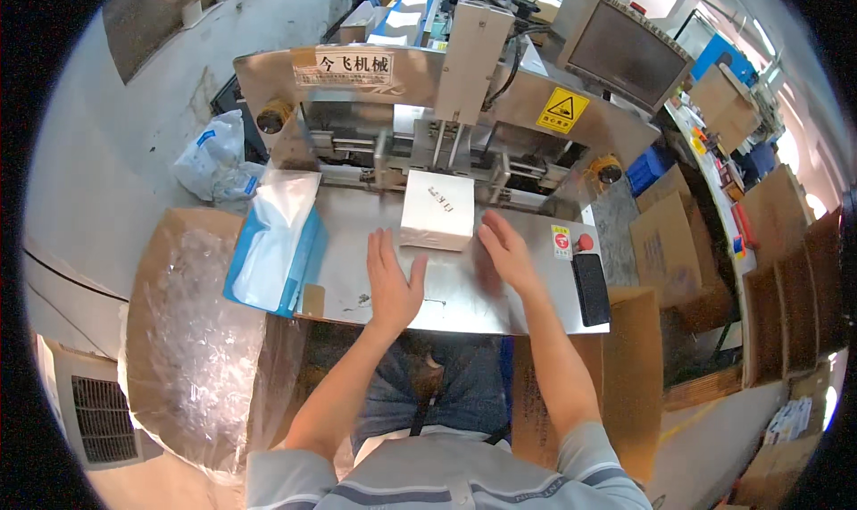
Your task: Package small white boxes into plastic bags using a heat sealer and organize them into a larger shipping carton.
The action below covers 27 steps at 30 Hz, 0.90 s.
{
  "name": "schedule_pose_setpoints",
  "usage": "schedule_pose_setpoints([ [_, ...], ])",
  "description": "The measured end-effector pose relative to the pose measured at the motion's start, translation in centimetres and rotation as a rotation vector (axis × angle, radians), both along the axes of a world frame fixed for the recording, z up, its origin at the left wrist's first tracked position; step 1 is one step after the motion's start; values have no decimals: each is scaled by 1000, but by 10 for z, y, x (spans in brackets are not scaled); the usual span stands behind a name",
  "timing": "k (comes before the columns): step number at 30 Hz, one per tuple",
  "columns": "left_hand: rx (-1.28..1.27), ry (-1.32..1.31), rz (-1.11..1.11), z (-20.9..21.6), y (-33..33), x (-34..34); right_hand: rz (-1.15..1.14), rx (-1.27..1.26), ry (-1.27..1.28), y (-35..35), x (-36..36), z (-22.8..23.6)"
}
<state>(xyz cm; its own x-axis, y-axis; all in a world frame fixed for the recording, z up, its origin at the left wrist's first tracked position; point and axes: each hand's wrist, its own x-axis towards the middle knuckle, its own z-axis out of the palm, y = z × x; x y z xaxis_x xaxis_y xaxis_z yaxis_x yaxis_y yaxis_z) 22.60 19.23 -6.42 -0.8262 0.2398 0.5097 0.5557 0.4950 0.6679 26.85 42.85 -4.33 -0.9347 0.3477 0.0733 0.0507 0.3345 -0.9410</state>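
Note:
A white square box with dark marks on its top sits on the machine's metal table, below the upright press column. My left hand is just in front of the box's near left corner, fingers stretched out and thumb apart, holding nothing. To the right of the box is my right hand, its fingers extended toward the box's right side with a small gap showing. On the table's left end stands a blue carton with white sheets on it.
A red button and a black phone are at the table's right end. A large carton lined with clear plastic stands at the left. Brown cardboard is below right. Metal rails and clamps run behind the box.

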Motion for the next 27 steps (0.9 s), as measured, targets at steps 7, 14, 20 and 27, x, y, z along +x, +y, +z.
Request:
schedule_pose_setpoints([
  [7,303,-307,5,24,18,-65,-76,-86,-21,-21,-27,11],
  [14,415,-662,-81,42,27,-58,-95,-238,-115,-31,-18,12],
  [20,370,-995,-434,47,-5,-6,-35,-452,-56,-28,61,24],
  [27,246,-910,-733,49,34,-18,-130,-590,12,-10,148,34],
])
